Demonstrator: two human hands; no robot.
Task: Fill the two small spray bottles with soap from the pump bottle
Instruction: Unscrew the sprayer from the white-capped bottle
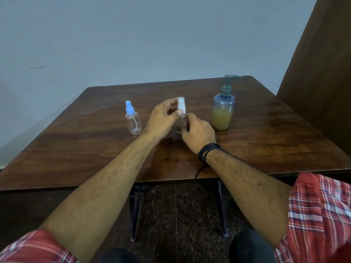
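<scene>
- Both arms are bare below rolled plaid sleeves and reach forward, coming close together at the middle.
- The left hand [161, 120] is raised a little, its back toward the camera. Its thumb and fingers [178, 112] are curled and pinch the top part of a small spray bottle [181, 106].
- The right hand [197, 132] is lower, just beside the left one. Its fingers curl round the lower part of the bottle.
- The right wrist carries a dark cord bracelet [208, 151].

plain pale blue-grey wall [152, 35] behind, small dark scuff on it at left, brown panel [326, 82] at right, glossy dark wood desk [266, 133] on thin black metal legs [133, 215], dark speckled floor [180, 215]
</scene>
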